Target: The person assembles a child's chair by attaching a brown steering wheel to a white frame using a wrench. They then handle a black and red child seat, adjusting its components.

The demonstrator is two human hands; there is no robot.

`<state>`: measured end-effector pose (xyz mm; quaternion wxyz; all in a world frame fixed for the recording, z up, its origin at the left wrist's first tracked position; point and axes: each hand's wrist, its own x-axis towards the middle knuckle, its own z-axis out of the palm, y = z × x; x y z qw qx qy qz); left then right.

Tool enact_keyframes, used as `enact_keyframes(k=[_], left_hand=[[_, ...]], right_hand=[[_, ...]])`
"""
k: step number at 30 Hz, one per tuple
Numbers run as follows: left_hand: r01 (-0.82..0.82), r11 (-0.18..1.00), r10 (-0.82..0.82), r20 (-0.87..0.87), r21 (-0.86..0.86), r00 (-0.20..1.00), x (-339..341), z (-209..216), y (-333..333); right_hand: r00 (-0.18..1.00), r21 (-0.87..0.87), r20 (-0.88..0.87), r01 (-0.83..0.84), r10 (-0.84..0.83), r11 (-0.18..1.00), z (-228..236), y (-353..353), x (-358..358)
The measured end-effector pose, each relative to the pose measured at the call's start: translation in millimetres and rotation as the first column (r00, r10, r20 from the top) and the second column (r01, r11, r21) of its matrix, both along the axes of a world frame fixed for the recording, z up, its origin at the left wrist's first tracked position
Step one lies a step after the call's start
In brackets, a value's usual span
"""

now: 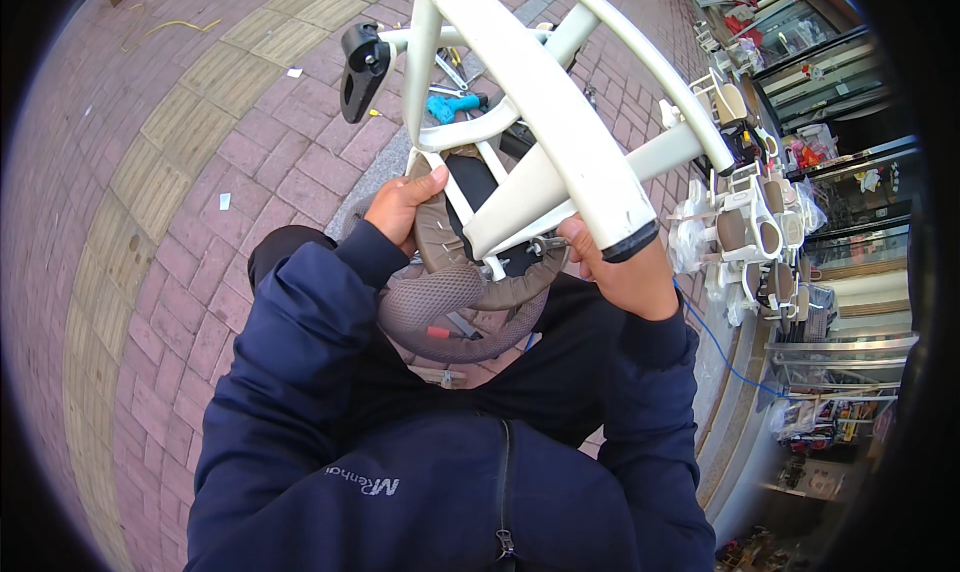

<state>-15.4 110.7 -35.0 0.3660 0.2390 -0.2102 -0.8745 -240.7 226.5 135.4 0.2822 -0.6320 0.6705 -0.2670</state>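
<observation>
An upturned chair with a white frame leans over my lap, its curved tubes rising away from me. Its seat underside shows a brown stapled cover around a black panel, with white bars across it. A grey mesh padded ring hangs at the near side. My left hand grips the left edge of the seat, thumb against a white bar. At the seat's right edge my right hand is closed around a silver metal tool, its end beside a bolt; most of the tool is hidden by the fingers.
On the ground behind the frame lie a teal power tool and several wrenches. White chair parts are piled along the shopfront at right. A blue cord runs over the kerb. A yellow cord lies far left.
</observation>
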Motion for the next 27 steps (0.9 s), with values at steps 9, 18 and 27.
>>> enact_keyframes(k=[9, 18, 27], left_hand=[[-0.112, 0.977, 0.124, -0.056, 0.179, 0.991, 2, 8, -2], [-0.149, 0.967, 0.163, -0.053, 0.207, 0.985, 4, 19, 1], [-0.15, 0.961, 0.161, -0.027, 0.233, 0.987, 5, 6, -4]], right_hand=[[0.954, -0.265, 0.295, 0.138, -0.056, 0.954, -50, 23, 1], [0.979, -0.433, 0.203, 0.123, -0.036, 0.893, -81, 23, 10], [0.952, -0.587, 0.304, 0.204, -0.021, 0.784, -113, 28, 17]])
